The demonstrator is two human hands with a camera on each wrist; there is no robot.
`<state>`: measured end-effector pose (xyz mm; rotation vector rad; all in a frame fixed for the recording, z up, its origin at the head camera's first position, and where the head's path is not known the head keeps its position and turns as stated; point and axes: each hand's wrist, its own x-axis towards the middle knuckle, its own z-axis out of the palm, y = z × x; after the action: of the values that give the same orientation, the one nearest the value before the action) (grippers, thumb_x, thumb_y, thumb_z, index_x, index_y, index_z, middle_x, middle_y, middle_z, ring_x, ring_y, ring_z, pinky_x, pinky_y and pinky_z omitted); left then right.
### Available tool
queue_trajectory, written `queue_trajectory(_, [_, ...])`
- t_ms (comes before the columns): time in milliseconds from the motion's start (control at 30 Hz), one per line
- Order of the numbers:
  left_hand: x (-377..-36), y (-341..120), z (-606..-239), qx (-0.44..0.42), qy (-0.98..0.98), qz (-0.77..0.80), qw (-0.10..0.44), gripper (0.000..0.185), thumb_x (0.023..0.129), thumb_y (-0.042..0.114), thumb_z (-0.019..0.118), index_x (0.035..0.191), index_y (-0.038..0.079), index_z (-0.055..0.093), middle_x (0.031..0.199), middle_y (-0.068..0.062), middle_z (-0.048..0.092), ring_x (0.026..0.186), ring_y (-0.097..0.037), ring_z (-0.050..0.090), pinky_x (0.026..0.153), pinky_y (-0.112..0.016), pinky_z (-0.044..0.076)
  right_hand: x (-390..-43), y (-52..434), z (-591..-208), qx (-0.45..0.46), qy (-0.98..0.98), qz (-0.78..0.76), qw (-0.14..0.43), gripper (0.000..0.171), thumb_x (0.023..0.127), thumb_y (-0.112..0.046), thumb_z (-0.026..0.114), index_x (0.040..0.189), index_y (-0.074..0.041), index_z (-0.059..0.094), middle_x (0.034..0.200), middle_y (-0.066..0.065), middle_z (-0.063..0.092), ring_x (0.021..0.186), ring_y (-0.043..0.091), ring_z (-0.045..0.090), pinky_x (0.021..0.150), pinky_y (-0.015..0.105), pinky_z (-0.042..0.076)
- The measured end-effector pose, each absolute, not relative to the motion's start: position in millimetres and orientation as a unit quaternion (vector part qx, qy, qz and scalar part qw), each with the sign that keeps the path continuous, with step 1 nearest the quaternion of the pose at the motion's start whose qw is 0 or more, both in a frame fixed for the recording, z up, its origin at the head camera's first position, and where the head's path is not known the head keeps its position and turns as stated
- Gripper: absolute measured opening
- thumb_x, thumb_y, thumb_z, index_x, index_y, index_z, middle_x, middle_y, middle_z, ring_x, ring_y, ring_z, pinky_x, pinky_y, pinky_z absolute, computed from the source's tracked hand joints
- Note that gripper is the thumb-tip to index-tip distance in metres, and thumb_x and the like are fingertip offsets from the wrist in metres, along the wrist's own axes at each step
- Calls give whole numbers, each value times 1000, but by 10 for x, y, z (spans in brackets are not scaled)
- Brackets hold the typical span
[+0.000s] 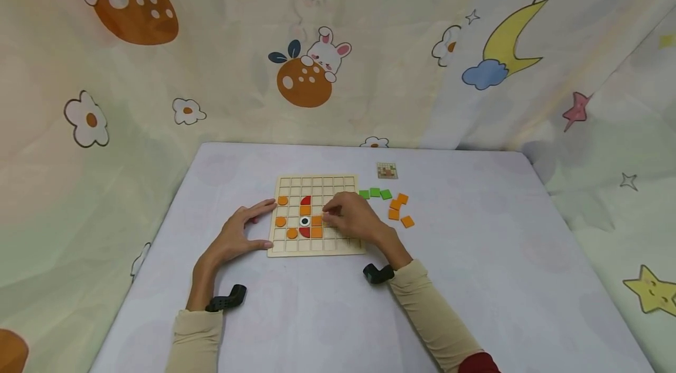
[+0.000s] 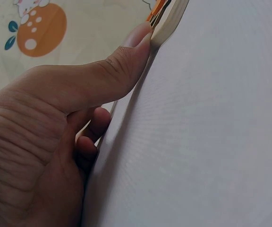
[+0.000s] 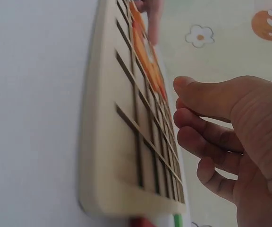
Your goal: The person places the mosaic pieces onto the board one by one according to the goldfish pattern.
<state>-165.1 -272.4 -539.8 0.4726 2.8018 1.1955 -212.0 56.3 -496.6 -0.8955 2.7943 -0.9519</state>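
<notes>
The left hand [image 1: 240, 235] braces the gridded board [image 1: 315, 247] mid-worktop [image 1: 475, 279], fingers straight against its edge, steadying it; the right hand [image 1: 354, 217] hovers over the cells, fingers loosely curled, apparently empty.

Board: we see the grid board [image 1: 315, 214] lying flat near the middle of the worktop [image 1: 475, 279].
Pieces in board: several tiles [image 1: 304, 221] sit in its left and centre cells.
Left hand: our left hand [image 1: 240, 232] rests on the worktop, touching the board's left edge.
Right hand: our right hand [image 1: 352, 216] lies over the board's right half.
Loose tiles: a scatter [image 1: 393, 204] lies right of the board.
Card: a small card [image 1: 387, 170] lies behind that scatter.
</notes>
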Motion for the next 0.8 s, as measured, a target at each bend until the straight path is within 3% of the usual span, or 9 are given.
queue_trajectory(267, [-1656, -2724, -5409, 147, 908, 392, 36, 94, 67, 51, 91, 149, 35, 48, 161, 14, 39, 98, -13, 40, 88, -37, 33, -2169, 1076, -4897, -241, 919, -312, 13, 27, 82, -25, 84, 104, -11, 79, 88, -7, 71, 80, 8, 60, 73, 26, 51])
queue_trajectory(800, [-1643, -2707, -5383, 146, 907, 394, 36, 93, 67, 47, 91, 149, 35, 48, 161, 14, 38, 98, -12, 39, 87, -37, 33, -2089, 2101, -4791, -166, 940, -287, 85, 44, 66, -17, 95, 105, -7, 78, 97, 4, 77, 88, 20, 64, 81, 35, 50])
